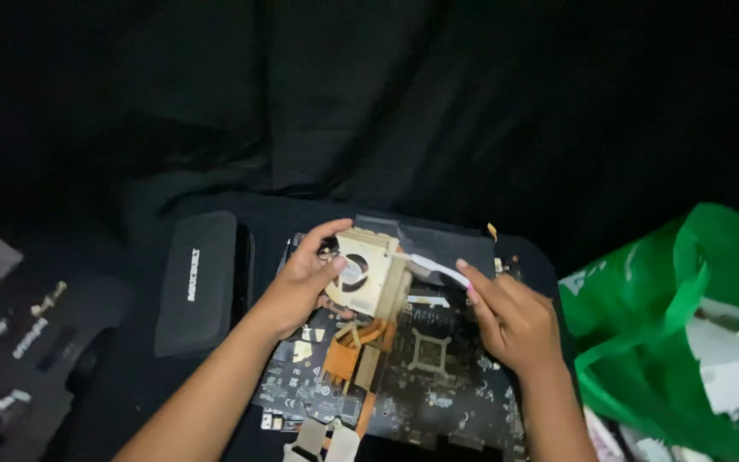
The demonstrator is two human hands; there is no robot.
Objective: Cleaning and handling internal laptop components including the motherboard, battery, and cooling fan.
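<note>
Most of the room is dark, and the black cloth [387, 111] behind hides in shadow. The big dark circuit board [421, 376] is cut off at the bottom edge. The left hand [297, 287] curls around the tan square fan with copper pipes [368, 278], fingers and thumb pinching its left side above the board. The right hand [511, 316] holds a thin white stick-like tool [438, 269] against the fan. What the tool is stays hard to tell. A green plastic bag [669, 342] sits far right.
</note>
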